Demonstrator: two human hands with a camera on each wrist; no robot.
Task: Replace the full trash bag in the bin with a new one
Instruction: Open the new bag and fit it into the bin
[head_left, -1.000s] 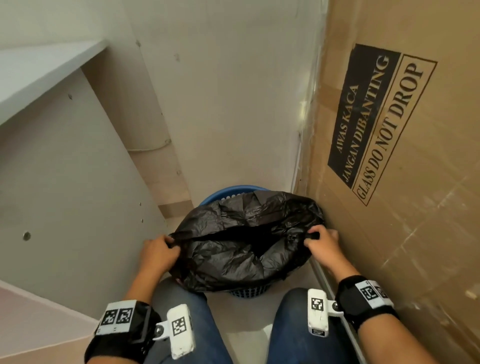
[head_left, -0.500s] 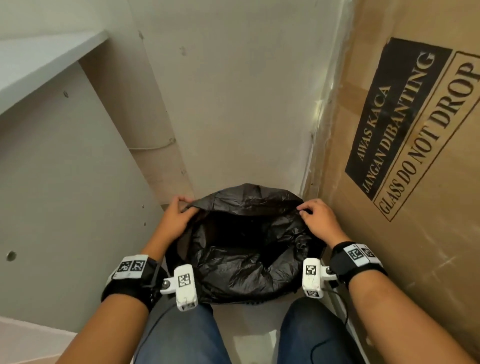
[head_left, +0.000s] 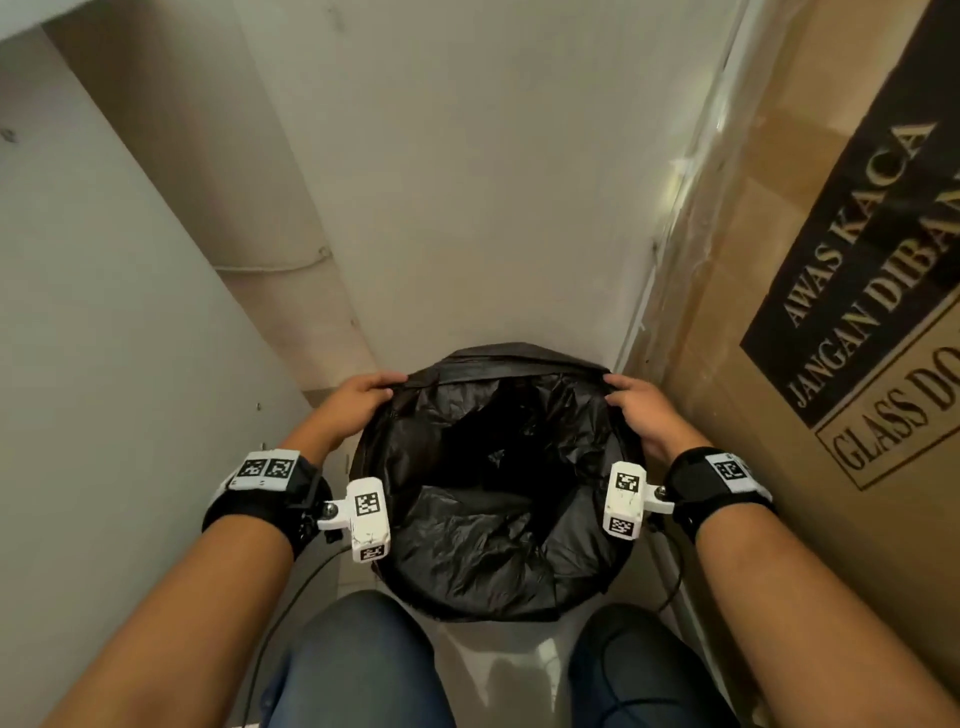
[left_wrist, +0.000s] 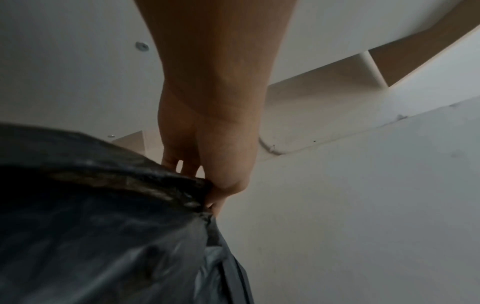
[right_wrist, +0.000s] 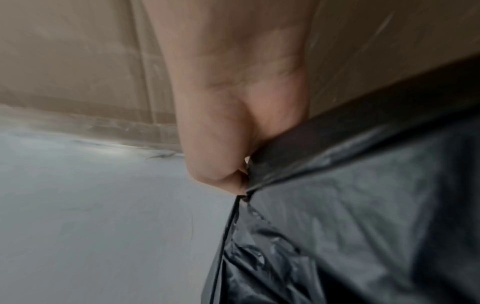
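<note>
A black trash bag (head_left: 493, 525) lines the bin between my knees, its mouth stretched wide into a round opening. The bag covers the bin entirely, so none of the bin shows. My left hand (head_left: 363, 397) pinches the bag's edge at the far left of the rim; in the left wrist view the left hand (left_wrist: 215, 185) has the bag's bunched edge (left_wrist: 145, 181) between thumb and fingers. My right hand (head_left: 631, 402) pinches the edge at the far right, and in the right wrist view the right hand (right_wrist: 228, 181) holds the bag's hem (right_wrist: 324, 131).
A large cardboard box (head_left: 831, 260) printed "GLASS DO NOT DROP" stands tight against the right side. A white wall (head_left: 467, 182) is behind the bin and a white cabinet panel (head_left: 104, 364) on the left. My knees in jeans (head_left: 358, 670) are close in front.
Both hands moved outward and toward the far side, pulling the crumpled bag mouth open and over the bin; the blue rim seen a second ago is now covered.
</note>
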